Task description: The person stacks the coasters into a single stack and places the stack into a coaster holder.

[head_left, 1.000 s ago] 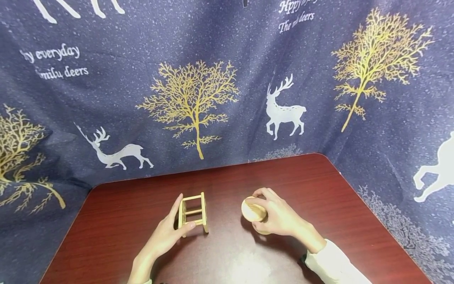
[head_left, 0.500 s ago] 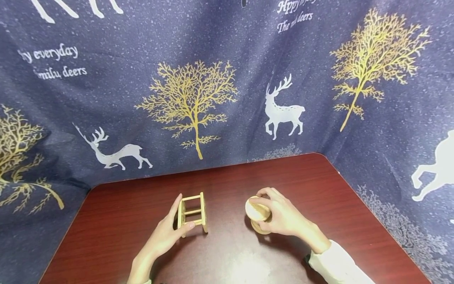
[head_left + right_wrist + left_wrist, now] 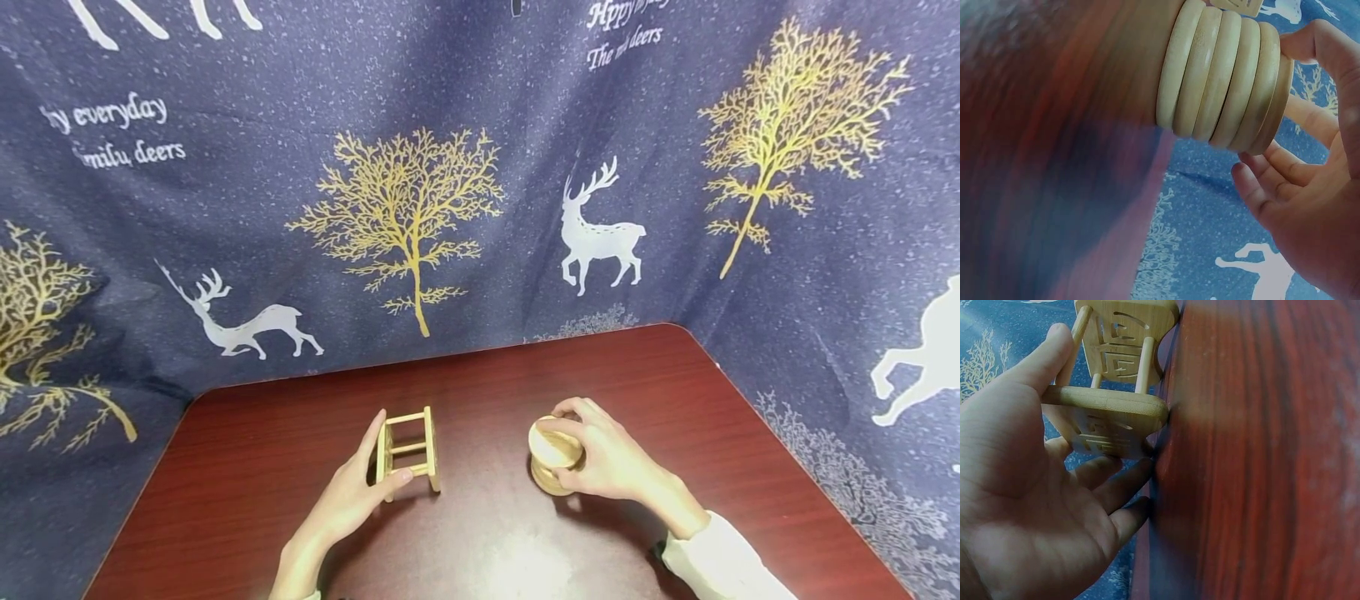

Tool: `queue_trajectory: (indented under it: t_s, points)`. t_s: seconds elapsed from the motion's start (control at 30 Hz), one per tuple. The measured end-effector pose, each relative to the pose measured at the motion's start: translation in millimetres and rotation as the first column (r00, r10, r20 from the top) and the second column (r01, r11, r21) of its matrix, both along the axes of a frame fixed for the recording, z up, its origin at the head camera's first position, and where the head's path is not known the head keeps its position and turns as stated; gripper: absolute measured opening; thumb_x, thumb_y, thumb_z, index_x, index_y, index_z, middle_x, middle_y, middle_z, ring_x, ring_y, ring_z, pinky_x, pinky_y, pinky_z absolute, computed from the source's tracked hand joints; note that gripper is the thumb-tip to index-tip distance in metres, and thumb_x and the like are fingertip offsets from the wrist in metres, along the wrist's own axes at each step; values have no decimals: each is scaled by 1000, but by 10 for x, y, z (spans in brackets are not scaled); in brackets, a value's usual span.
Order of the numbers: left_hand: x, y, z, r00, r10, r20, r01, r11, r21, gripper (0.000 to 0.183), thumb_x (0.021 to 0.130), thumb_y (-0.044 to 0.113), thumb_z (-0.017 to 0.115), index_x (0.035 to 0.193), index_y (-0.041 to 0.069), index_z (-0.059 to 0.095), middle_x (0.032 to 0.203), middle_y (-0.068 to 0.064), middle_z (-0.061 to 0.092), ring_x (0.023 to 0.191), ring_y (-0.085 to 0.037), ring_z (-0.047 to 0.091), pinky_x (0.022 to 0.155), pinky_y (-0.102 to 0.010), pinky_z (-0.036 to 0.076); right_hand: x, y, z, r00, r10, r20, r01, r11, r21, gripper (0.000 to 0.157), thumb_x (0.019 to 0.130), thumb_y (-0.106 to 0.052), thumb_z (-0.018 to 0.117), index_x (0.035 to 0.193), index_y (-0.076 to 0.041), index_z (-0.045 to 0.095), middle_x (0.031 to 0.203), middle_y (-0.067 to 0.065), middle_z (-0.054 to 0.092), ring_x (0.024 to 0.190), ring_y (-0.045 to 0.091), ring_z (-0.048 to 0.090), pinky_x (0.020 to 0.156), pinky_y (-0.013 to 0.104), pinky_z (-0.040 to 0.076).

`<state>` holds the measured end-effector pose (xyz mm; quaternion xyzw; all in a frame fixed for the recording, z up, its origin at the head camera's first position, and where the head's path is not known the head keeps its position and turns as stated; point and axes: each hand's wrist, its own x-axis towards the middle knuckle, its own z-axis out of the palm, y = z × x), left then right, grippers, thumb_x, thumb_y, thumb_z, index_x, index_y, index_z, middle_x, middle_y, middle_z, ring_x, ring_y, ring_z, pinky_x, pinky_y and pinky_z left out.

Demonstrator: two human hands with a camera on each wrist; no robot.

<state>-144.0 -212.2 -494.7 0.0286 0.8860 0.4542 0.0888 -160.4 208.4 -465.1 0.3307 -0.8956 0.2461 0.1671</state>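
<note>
A small wooden rack (image 3: 431, 446), with two carved side panels joined by rods, stands on the table at centre left. My left hand (image 3: 347, 497) holds its left panel between thumb and fingers. The left wrist view shows the thumb by a rod and the carved panel (image 3: 1113, 400) against the fingers. Right of it, my right hand (image 3: 613, 460) grips the top of a stack of round wooden discs (image 3: 553, 446) from the right side. In the right wrist view, several thick discs (image 3: 1219, 81) lie one on another; thumb and fingers hold the uppermost edge.
The dark red table (image 3: 480, 400) has rounded far corners. Behind and beside it hangs a dark blue cloth (image 3: 480, 275) printed with trees and deer. A bright glare spot (image 3: 528, 575) lies near the table's front.
My right hand has shifted a little to the right with the disc stack, which looks more evenly lined up now. My left hand and the rack have stayed in place.
</note>
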Motion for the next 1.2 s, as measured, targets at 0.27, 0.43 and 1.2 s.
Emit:
queue_trajectory:
  t_s: [0.27, 0.43, 1.2]
  points:
    - [5, -5, 9, 1000, -1, -8, 1, 1000, 4, 109, 97, 53, 85, 178, 47, 11, 77, -2, 69, 56, -20, 60, 60, -33, 54, 14, 39, -2, 1000, 3, 1, -3, 1000, 2, 60, 73, -21, 93, 131, -19, 81, 128, 4, 65, 117, 23, 64, 95, 48, 57]
    - [3, -4, -1, 1000, 3, -7, -3, 1000, 9, 109, 97, 52, 85, 178, 46, 12, 78, -2, 69, 57, -20, 61, 58, -33, 54, 19, 52, -7, 1000, 16, -11, -16, 1000, 5, 60, 72, -22, 93, 130, -18, 81, 126, 3, 66, 115, 21, 64, 95, 48, 56]
    - [-3, -5, 18, 1000, -6, -19, 7, 1000, 5, 108, 97, 51, 84, 177, 48, 11, 77, -2, 68, 56, -19, 61, 57, -33, 54, 55, 98, -49, 998, 45, -38, -44, 999, 21, 62, 70, -23, 95, 130, -17, 81, 124, 2, 65, 114, 18, 63, 92, 45, 57]
